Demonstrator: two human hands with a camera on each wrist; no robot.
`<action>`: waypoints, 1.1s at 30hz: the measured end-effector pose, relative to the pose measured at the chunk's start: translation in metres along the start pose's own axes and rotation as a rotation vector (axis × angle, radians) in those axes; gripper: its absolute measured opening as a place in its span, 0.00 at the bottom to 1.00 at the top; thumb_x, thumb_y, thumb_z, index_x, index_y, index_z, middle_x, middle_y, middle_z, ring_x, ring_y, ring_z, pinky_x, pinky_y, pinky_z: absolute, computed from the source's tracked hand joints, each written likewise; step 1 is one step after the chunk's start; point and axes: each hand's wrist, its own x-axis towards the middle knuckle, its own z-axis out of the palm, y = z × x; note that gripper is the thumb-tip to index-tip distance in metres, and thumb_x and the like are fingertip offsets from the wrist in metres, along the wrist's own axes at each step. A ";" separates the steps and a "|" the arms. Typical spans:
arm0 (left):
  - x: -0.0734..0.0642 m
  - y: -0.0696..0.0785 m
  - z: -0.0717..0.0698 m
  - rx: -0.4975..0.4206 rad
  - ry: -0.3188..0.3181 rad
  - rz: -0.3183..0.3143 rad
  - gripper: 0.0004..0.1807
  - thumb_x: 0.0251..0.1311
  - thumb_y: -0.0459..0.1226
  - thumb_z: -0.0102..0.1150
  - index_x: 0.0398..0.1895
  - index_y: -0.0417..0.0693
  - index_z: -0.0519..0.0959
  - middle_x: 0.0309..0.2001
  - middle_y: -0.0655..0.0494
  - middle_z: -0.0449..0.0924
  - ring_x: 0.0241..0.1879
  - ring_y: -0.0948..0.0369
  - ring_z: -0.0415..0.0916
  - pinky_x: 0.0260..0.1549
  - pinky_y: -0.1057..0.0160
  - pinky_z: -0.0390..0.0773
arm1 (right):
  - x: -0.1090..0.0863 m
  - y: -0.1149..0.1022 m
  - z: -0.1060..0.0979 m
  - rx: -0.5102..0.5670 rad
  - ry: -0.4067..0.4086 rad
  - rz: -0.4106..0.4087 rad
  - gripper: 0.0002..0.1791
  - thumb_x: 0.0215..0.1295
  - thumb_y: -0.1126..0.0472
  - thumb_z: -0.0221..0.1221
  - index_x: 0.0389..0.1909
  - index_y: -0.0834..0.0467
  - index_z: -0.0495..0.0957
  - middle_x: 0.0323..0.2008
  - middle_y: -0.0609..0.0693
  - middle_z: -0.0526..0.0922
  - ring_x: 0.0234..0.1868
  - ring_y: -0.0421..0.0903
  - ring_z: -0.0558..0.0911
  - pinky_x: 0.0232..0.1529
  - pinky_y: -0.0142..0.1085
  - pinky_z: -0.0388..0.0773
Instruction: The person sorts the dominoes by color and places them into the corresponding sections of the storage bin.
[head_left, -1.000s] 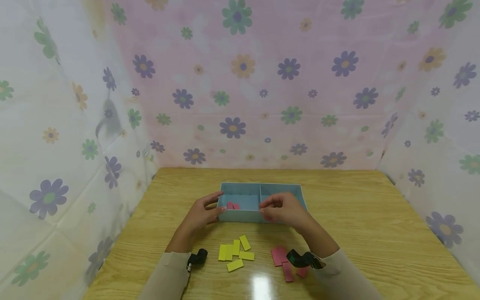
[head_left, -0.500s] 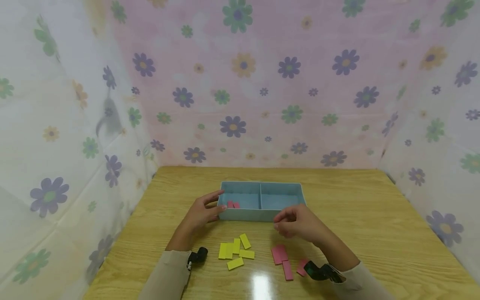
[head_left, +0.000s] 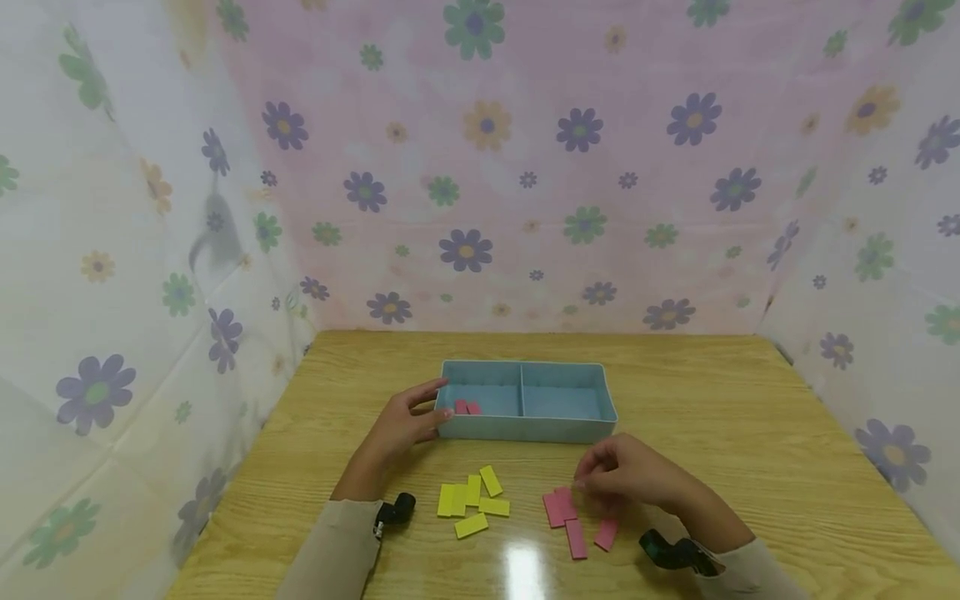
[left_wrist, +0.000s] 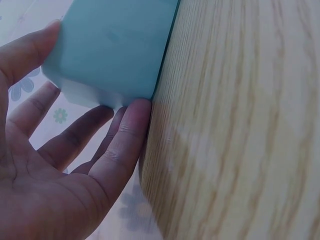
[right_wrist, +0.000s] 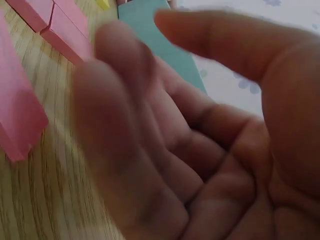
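Observation:
A light blue box (head_left: 528, 428) with two compartments stands on the table. My left hand (head_left: 401, 425) holds its left end; in the left wrist view the thumb is at one edge of the box wall (left_wrist: 110, 50) and the fingertips press the end face. Two small pink tiles (head_left: 473, 408) lie in the left compartment. My right hand (head_left: 633, 473) hovers over the pink tiles (head_left: 576, 539) on the table, holding nothing, fingers loosely bent. The right wrist view shows a gap between thumb and fingers, with a pink tile (right_wrist: 20, 115) beside them.
Several yellow tiles (head_left: 471, 525) lie flat in front of the box, left of the pink ones. The wooden table (head_left: 697, 400) is enclosed by flower-patterned cloth (head_left: 525, 167) at the back and sides. Dark camera straps (head_left: 396, 509) sit on both wrists.
My right hand has moved from above the box's divider toward me and to the right, to the pink tiles. The left hand has stayed at the box's left end.

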 end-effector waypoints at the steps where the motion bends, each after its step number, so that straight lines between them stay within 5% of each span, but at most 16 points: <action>1: 0.000 0.000 0.000 0.002 0.003 0.000 0.37 0.66 0.47 0.71 0.77 0.63 0.69 0.78 0.45 0.63 0.72 0.41 0.69 0.54 0.48 0.85 | -0.001 0.000 0.000 0.023 -0.040 -0.003 0.12 0.72 0.60 0.64 0.46 0.65 0.85 0.33 0.61 0.88 0.29 0.48 0.87 0.30 0.44 0.88; 5: 0.001 0.001 -0.001 0.002 0.005 0.005 0.36 0.67 0.46 0.70 0.77 0.62 0.69 0.78 0.44 0.63 0.72 0.41 0.69 0.54 0.47 0.85 | 0.001 -0.001 0.009 0.130 -0.219 0.007 0.14 0.74 0.59 0.62 0.48 0.68 0.84 0.37 0.68 0.89 0.32 0.50 0.90 0.32 0.47 0.89; 9: 0.001 0.000 -0.001 -0.002 -0.004 0.006 0.36 0.67 0.45 0.70 0.77 0.62 0.69 0.78 0.43 0.62 0.72 0.40 0.68 0.54 0.47 0.85 | 0.005 -0.001 0.019 0.148 -0.276 0.021 0.14 0.75 0.59 0.61 0.46 0.68 0.85 0.39 0.67 0.89 0.33 0.48 0.90 0.30 0.38 0.88; 20: 0.000 0.001 -0.001 -0.010 -0.012 0.000 0.36 0.66 0.46 0.70 0.77 0.62 0.69 0.78 0.44 0.62 0.73 0.41 0.68 0.55 0.47 0.85 | 0.006 0.002 0.017 0.066 -0.183 0.002 0.10 0.71 0.61 0.64 0.44 0.64 0.87 0.37 0.63 0.90 0.35 0.54 0.90 0.31 0.40 0.88; 33: 0.001 0.001 -0.001 -0.011 -0.010 0.001 0.36 0.67 0.44 0.69 0.77 0.61 0.69 0.77 0.43 0.64 0.72 0.39 0.68 0.54 0.46 0.85 | 0.005 0.002 0.013 -0.029 -0.069 0.012 0.09 0.70 0.60 0.66 0.40 0.63 0.86 0.32 0.59 0.89 0.30 0.49 0.88 0.27 0.39 0.87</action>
